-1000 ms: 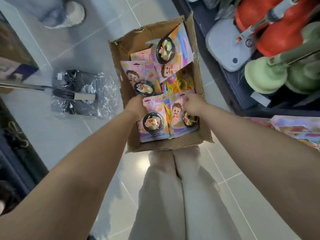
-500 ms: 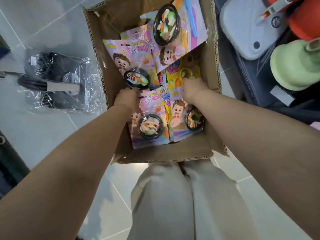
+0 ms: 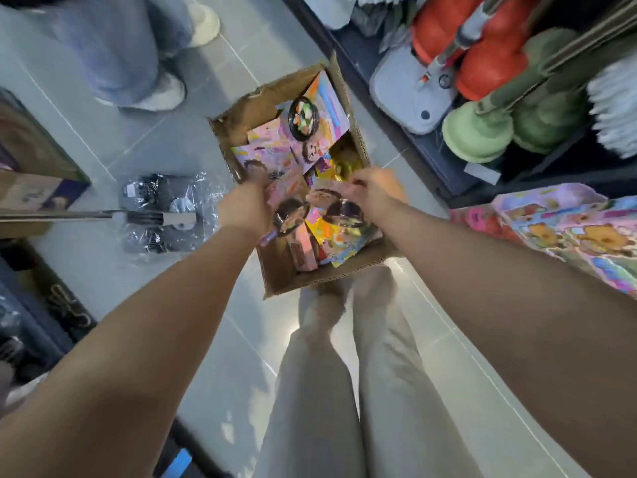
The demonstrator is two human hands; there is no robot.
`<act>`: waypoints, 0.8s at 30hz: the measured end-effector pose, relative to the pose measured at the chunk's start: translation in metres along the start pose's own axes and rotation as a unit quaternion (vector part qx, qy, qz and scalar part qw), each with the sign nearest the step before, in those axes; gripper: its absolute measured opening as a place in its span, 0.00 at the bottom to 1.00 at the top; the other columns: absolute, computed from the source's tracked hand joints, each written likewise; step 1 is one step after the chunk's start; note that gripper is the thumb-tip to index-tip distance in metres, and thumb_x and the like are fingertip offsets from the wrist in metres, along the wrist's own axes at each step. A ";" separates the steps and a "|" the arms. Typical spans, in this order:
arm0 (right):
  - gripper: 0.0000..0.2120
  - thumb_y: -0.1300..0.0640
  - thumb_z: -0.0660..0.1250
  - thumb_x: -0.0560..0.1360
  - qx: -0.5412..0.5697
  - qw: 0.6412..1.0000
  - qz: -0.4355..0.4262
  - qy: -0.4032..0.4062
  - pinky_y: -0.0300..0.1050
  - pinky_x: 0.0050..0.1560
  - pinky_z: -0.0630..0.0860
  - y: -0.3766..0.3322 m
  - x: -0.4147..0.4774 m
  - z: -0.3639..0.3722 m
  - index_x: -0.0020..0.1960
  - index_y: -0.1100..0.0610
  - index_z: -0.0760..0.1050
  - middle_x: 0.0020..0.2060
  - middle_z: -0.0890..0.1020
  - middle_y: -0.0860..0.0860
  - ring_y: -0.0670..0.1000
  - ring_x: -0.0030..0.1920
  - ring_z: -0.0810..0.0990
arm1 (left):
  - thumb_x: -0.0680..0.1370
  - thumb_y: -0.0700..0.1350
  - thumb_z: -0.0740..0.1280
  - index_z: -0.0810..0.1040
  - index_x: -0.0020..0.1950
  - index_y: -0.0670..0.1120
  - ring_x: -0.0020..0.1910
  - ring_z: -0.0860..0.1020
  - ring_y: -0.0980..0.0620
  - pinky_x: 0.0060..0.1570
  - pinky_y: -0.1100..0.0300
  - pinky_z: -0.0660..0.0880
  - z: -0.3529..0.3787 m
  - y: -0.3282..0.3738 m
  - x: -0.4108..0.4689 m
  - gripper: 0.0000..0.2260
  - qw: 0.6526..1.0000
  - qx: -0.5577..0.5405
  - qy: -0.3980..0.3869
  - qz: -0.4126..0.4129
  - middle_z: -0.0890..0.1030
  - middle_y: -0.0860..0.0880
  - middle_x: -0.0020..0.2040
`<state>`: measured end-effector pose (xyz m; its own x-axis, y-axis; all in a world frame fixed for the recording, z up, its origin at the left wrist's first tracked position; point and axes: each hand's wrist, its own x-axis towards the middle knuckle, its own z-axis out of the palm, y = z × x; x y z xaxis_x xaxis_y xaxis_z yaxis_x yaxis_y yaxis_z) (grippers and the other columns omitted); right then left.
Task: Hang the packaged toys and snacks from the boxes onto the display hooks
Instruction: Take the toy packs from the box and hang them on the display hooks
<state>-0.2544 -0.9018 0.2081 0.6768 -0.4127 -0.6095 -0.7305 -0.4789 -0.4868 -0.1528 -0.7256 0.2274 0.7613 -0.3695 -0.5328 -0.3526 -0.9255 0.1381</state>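
An open cardboard box (image 3: pixel 275 274) stands on the floor tiles in front of my legs. It holds several pink toy packets (image 3: pixel 303 129), each with a cartoon child and a round black bowl. My left hand (image 3: pixel 246 208) grips the top of one toy packet (image 3: pixel 287 201) lifted above the box. My right hand (image 3: pixel 374 191) pinches the top of a second toy packet (image 3: pixel 339 210) beside it. Both lifted packets are blurred. More colourful packets (image 3: pixel 568 232) hang at the right edge.
A clear plastic bag of black items (image 3: pixel 165 215) lies on the floor left of the box, with a metal display hook (image 3: pixel 86 215) reaching over it. Another person's legs and shoes (image 3: pixel 144 63) stand at the top left. Mops and plungers (image 3: pixel 482 132) fill the shelf at the right.
Both hands have closed on two packets and lifted them up out of the box. The view has pulled back and tilted, so the box looks smaller and farther away.
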 end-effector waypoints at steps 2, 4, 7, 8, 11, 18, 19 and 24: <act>0.07 0.53 0.63 0.78 0.018 0.998 0.017 0.051 0.52 0.55 0.73 -0.005 -0.027 -0.021 0.52 0.51 0.78 0.52 0.79 0.56 0.58 0.56 0.77 | 0.76 0.40 0.61 0.72 0.63 0.48 0.56 0.76 0.36 0.52 0.48 0.73 -0.032 0.015 -0.020 0.15 0.999 -0.002 0.006 0.032 0.78 0.37 0.56; 0.09 0.54 0.59 0.79 0.016 0.995 0.031 0.099 0.55 0.57 0.69 -0.009 -0.060 -0.040 0.56 0.52 0.75 0.56 0.76 0.57 0.60 0.60 0.73 | 0.76 0.40 0.61 0.73 0.63 0.45 0.58 0.76 0.38 0.54 0.49 0.73 -0.060 0.034 -0.044 0.15 0.999 0.012 0.010 0.048 0.78 0.37 0.58; 0.06 0.57 0.58 0.79 0.035 0.986 0.030 0.157 0.50 0.47 0.67 -0.006 -0.115 -0.069 0.54 0.54 0.72 0.52 0.76 0.59 0.60 0.57 0.74 | 0.77 0.40 0.60 0.74 0.61 0.43 0.58 0.77 0.38 0.54 0.49 0.73 -0.091 0.060 -0.086 0.13 0.994 0.009 0.043 0.101 0.79 0.37 0.57; 0.04 0.59 0.59 0.78 0.046 0.982 0.038 0.181 0.48 0.44 0.67 0.000 -0.138 -0.079 0.51 0.54 0.70 0.48 0.76 0.59 0.60 0.53 0.76 | 0.77 0.40 0.60 0.74 0.61 0.45 0.56 0.77 0.37 0.53 0.49 0.73 -0.101 0.069 -0.103 0.13 0.989 0.008 0.048 0.136 0.79 0.37 0.55; 0.07 0.64 0.62 0.75 0.086 0.961 0.085 0.248 0.48 0.42 0.73 0.018 -0.201 -0.101 0.48 0.54 0.73 0.42 0.79 0.57 0.60 0.46 0.78 | 0.76 0.41 0.59 0.75 0.59 0.50 0.54 0.77 0.37 0.51 0.49 0.75 -0.119 0.096 -0.140 0.14 0.981 0.022 0.066 0.181 0.80 0.38 0.53; 0.06 0.61 0.62 0.75 0.131 0.929 0.152 0.310 0.50 0.46 0.74 0.108 -0.353 -0.139 0.48 0.61 0.77 0.45 0.81 0.62 0.61 0.49 0.79 | 0.77 0.39 0.60 0.75 0.61 0.48 0.56 0.77 0.37 0.49 0.49 0.73 -0.113 0.204 -0.244 0.14 0.943 0.071 0.061 0.320 0.80 0.38 0.55; 0.07 0.61 0.62 0.75 0.137 0.927 0.159 0.312 0.47 0.45 0.73 0.124 -0.370 -0.143 0.49 0.60 0.78 0.45 0.81 0.61 0.61 0.49 0.80 | 0.77 0.39 0.60 0.76 0.60 0.48 0.56 0.77 0.37 0.49 0.49 0.73 -0.106 0.222 -0.256 0.13 0.934 0.077 0.059 0.344 0.80 0.38 0.56; 0.07 0.59 0.65 0.74 0.147 0.905 0.205 0.342 0.47 0.49 0.75 0.194 -0.449 -0.159 0.49 0.55 0.81 0.49 0.82 0.58 0.59 0.52 0.79 | 0.79 0.44 0.60 0.78 0.55 0.48 0.55 0.77 0.38 0.46 0.52 0.72 -0.062 0.310 -0.318 0.10 0.889 0.103 0.046 0.445 0.80 0.40 0.54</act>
<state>-0.6853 -0.9324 0.4870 0.1673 -0.9407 -0.2950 -0.8577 0.0086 -0.5140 -0.4704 -0.8998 0.4918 0.1693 -0.9612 -0.2180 -0.9216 -0.2328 0.3107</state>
